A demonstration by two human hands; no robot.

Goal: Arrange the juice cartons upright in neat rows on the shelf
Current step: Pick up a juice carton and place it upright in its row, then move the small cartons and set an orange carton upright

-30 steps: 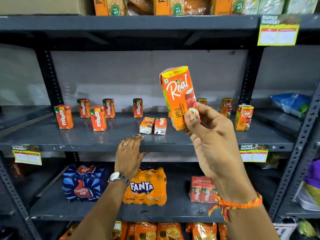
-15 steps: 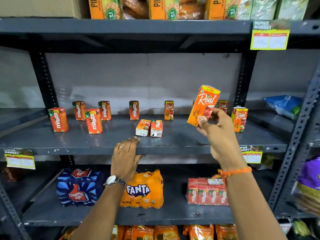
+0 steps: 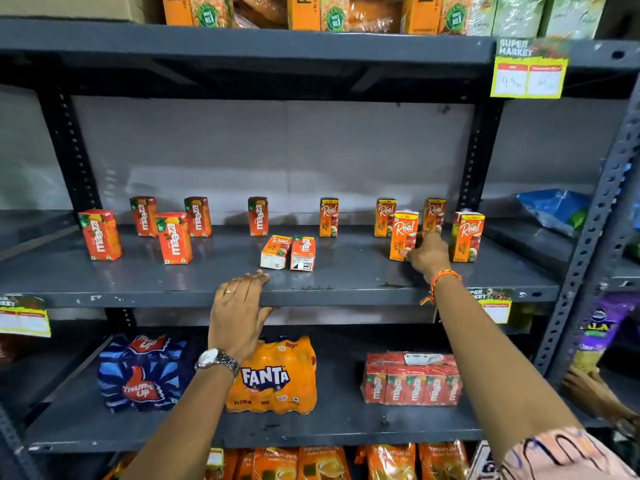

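Observation:
On the grey middle shelf [image 3: 346,282], my right hand [image 3: 427,252] grips an orange Real carton [image 3: 402,233] that stands upright on the right side. Other upright Real cartons stand at the back [image 3: 328,216], [image 3: 384,216], [image 3: 434,214] and at the far right [image 3: 467,240]. Several red Maaza cartons [image 3: 173,242] stand upright on the left half. Two cartons lie on their sides in the middle: a Real one [image 3: 275,251] and a Maaza one [image 3: 303,253]. My left hand [image 3: 239,313] rests flat on the shelf's front edge, holding nothing.
The shelf below carries a Thums Up pack [image 3: 143,372], a Fanta pack [image 3: 272,375] and a wrapped Maaza multipack [image 3: 412,379]. Yellow price tags [image 3: 528,72] hang from shelf edges. A blue bag [image 3: 554,207] lies on the adjoining right shelf. Perforated uprights [image 3: 588,237] frame the bay.
My right hand has carried the Real carton from up near my face down and away onto the right part of the shelf, where it now stands upright. The left hand stays on the edge.

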